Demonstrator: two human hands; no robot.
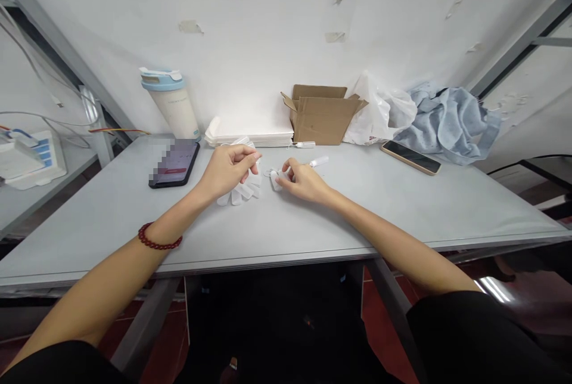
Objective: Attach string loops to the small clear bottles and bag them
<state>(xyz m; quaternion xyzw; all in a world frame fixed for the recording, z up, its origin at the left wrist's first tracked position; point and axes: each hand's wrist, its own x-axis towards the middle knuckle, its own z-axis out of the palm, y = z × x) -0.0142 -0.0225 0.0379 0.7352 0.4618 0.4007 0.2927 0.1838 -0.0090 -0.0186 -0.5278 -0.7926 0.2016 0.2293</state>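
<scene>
My left hand [229, 168] hovers above a fan of flat white strips [241, 194], with thumb and fingertips pinched together. Whatever lies between those fingertips is too small to make out. To the right, my right hand [306, 182] rests low at the tabletop, thumb and fingers closed at a small white rounded piece [275, 181] with a thin cord loop beside it. Just behind that hand lies a white stick-like piece [320, 161]. Another small white piece with a cord [305, 145] sits farther back, near the cardboard box.
Along the wall stand a tumbler [172, 107], a stack of white sheets [250, 130], an open cardboard box [319, 118], a white plastic bag [379, 112] and a bluish cloth [449, 121]. Phones lie at left [179, 163] and right [411, 157] on the grey table [277, 235].
</scene>
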